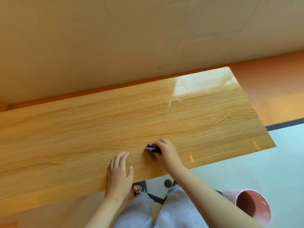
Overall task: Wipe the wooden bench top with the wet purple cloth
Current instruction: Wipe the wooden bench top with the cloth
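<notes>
The wooden bench top (115, 119) runs from the left edge to the right, light oak with a glossy sheen at its far right end. My right hand (166, 152) presses a bunched purple cloth (150, 149) onto the wood near the front edge; only the cloth's left part shows past my fingers. Flat on the wood just left of it lies my left hand (119, 172), fingers spread and holding nothing.
A cream wall (131, 38) rises behind the bench. An orange floor strip (271, 89) lies to the right, pale blue floor (263, 170) in front. A pink bucket (251, 208) stands on the floor at lower right beside my legs in light trousers (164, 211).
</notes>
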